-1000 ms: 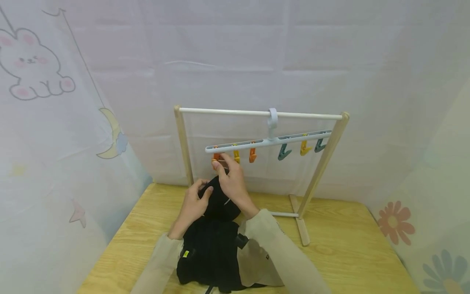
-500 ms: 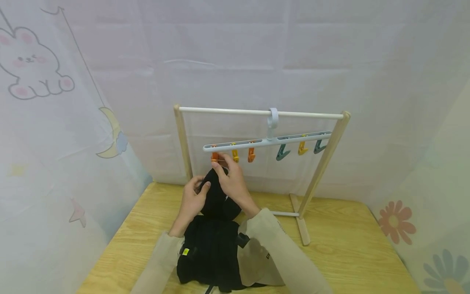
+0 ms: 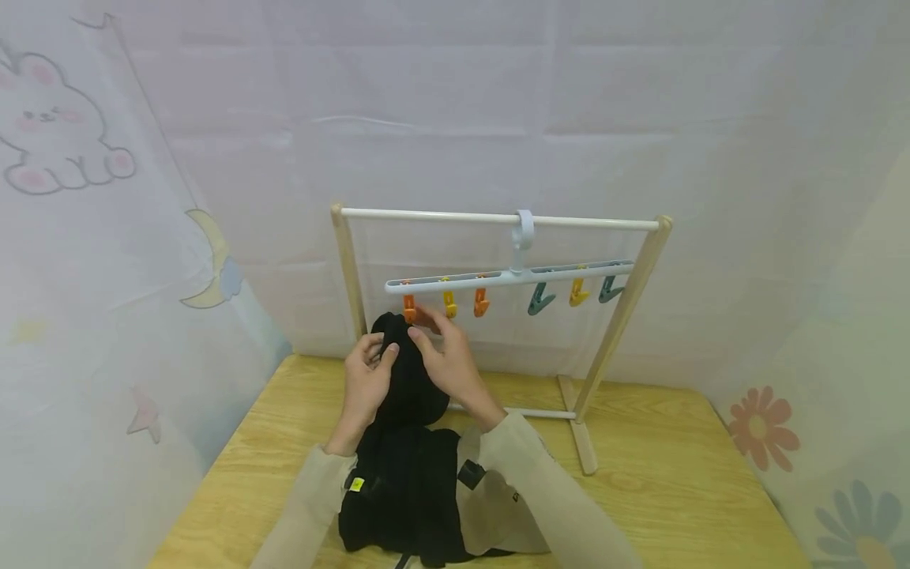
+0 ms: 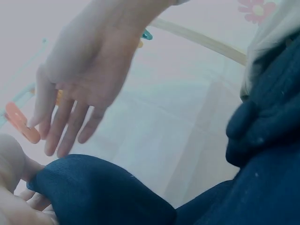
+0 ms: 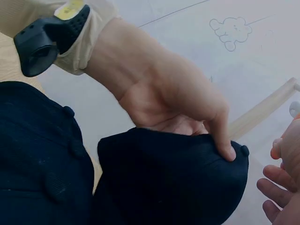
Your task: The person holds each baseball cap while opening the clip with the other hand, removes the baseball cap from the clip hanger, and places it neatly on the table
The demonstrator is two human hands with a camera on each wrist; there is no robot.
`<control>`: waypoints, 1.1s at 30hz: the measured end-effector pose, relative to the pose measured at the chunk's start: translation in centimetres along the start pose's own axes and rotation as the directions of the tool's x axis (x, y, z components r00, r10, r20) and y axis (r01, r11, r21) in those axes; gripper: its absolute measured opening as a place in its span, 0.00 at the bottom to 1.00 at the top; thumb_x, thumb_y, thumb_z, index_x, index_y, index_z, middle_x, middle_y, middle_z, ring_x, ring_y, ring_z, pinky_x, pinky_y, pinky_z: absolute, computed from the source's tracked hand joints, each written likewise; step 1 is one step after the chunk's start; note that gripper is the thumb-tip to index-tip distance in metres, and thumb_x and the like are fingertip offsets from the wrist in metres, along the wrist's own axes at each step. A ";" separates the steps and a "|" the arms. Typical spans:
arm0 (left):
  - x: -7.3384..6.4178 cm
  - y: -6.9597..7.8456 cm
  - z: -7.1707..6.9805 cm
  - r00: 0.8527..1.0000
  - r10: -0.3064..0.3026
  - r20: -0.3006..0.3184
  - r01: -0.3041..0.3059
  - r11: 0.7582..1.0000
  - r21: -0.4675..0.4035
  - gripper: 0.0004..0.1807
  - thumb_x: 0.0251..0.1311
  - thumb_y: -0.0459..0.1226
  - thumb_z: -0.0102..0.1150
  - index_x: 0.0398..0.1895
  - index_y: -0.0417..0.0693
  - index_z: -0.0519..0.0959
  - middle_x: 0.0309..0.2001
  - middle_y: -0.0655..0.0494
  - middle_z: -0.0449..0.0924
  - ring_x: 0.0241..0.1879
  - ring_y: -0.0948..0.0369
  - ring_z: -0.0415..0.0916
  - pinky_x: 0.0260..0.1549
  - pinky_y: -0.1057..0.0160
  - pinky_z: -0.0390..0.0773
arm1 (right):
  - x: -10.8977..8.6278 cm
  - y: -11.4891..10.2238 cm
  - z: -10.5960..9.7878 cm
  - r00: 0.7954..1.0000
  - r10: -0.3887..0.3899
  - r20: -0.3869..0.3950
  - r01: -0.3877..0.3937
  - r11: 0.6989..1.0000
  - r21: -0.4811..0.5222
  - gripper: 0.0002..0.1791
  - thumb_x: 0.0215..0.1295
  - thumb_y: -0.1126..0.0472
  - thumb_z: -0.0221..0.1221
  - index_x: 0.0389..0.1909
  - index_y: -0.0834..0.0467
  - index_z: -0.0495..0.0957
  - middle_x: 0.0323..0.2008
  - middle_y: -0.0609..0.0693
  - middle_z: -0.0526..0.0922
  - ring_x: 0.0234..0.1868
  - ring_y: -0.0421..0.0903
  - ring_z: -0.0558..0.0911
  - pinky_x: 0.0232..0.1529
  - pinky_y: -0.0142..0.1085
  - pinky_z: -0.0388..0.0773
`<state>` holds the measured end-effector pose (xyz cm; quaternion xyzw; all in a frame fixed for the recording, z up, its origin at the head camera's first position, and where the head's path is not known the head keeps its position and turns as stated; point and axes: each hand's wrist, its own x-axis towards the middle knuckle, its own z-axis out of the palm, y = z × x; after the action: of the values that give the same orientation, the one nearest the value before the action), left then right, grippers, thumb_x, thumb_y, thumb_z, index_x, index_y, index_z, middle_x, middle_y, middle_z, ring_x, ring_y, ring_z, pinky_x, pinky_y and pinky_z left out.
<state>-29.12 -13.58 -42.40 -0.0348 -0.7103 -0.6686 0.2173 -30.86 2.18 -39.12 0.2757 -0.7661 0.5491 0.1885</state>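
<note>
My left hand [image 3: 366, 383] pinches the upper edge of a black cloth piece [image 3: 405, 387], thumb in front and fingers behind. In the right wrist view a small round knob sits on the edge of this cloth [image 5: 178, 178], near the thumb. My right hand [image 3: 451, 359] is beside the cloth, just below the orange clip [image 3: 409, 310] at the hanger's left end. In the left wrist view the right hand [image 4: 89, 70] has straight fingers, its thumb close to the orange clip [image 4: 22, 123]; whether they touch I cannot tell. The cloth's exact kind is unclear.
A pale blue clip hanger [image 3: 512, 276] hangs from a rack's white bar [image 3: 434, 214], with several coloured clips. The rack's wooden right post [image 3: 618, 332] stands right of my hands. More black cloth and a beige part [image 3: 494, 514] lie on the wooden table [image 3: 654, 474].
My right hand has let go of the left orange clip and dropped slightly below it. My left hand and the cloth edge have moved a little left and up. The hanger has swung slightly.
</note>
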 end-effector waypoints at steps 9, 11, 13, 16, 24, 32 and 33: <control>0.1 0.5 0.2 0.997 -0.081 -0.010 0.078 0.978 -0.195 0.14 0.76 0.29 0.59 0.58 0.29 0.77 0.54 0.32 0.84 0.40 0.65 0.85 0.40 0.70 0.85 | -1.4 1.7 -0.5 1.000 0.003 0.000 -0.003 1.000 -0.009 0.21 0.80 0.62 0.60 0.68 0.66 0.77 0.62 0.62 0.84 0.66 0.58 0.82 0.70 0.56 0.75; 0.1 0.7 0.2 0.995 -0.097 -0.007 0.093 0.973 -0.213 0.14 0.76 0.29 0.58 0.59 0.29 0.77 0.55 0.33 0.84 0.41 0.64 0.85 0.41 0.69 0.85 | -1.8 2.4 -0.8 1.000 0.017 -0.009 -0.017 0.999 -0.027 0.20 0.80 0.62 0.60 0.66 0.65 0.78 0.62 0.62 0.84 0.66 0.58 0.82 0.69 0.57 0.76; 0.0 0.9 0.2 0.994 -0.105 -0.009 0.101 0.973 -0.208 0.15 0.77 0.30 0.58 0.60 0.30 0.76 0.57 0.33 0.84 0.44 0.63 0.85 0.44 0.70 0.85 | -2.2 3.2 -1.3 0.999 0.046 -0.020 -0.047 0.998 -0.044 0.19 0.80 0.62 0.60 0.66 0.65 0.79 0.62 0.63 0.84 0.66 0.59 0.82 0.68 0.57 0.76; -0.1 1.3 0.3 0.993 -0.121 -0.011 0.117 0.974 -0.196 0.16 0.77 0.31 0.58 0.61 0.31 0.76 0.61 0.33 0.82 0.49 0.60 0.84 0.47 0.71 0.83 | -2.9 4.3 -2.1 0.992 0.121 -0.028 -0.122 0.991 -0.053 0.20 0.79 0.62 0.60 0.67 0.65 0.78 0.63 0.64 0.83 0.66 0.61 0.81 0.68 0.58 0.76; -0.7 2.2 0.4 0.987 -0.162 -0.006 0.154 0.950 -0.271 0.16 0.78 0.31 0.58 0.62 0.31 0.75 0.64 0.34 0.80 0.56 0.56 0.83 0.51 0.69 0.83 | -4.4 6.6 -4.2 0.928 0.364 0.076 -0.359 0.931 -0.068 0.29 0.81 0.58 0.59 0.75 0.68 0.69 0.69 0.69 0.76 0.68 0.67 0.80 0.67 0.59 0.79; -1.4 3.0 0.7 0.983 -0.179 0.030 0.176 0.905 -0.387 0.14 0.78 0.31 0.58 0.60 0.32 0.76 0.54 0.49 0.86 0.46 0.62 0.87 0.47 0.65 0.87 | -6.0 8.0 -5.3 0.842 0.529 0.106 -0.538 0.838 0.089 0.30 0.79 0.57 0.61 0.74 0.69 0.70 0.65 0.69 0.80 0.62 0.61 0.84 0.59 0.50 0.85; -1.5 3.0 0.8 0.984 -0.177 0.030 0.174 0.903 -0.393 0.14 0.78 0.31 0.58 0.59 0.32 0.76 0.52 0.51 0.86 0.46 0.62 0.87 0.46 0.65 0.87 | -6.1 8.2 -5.4 0.826 0.553 0.111 -0.564 0.814 0.142 0.29 0.79 0.58 0.61 0.73 0.68 0.70 0.64 0.68 0.81 0.58 0.58 0.86 0.55 0.46 0.86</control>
<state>-26.92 -12.13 -40.12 -0.0115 -0.5606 -0.8148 0.1471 -31.34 10.65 -47.00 0.0712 -0.7697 0.6338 -0.0297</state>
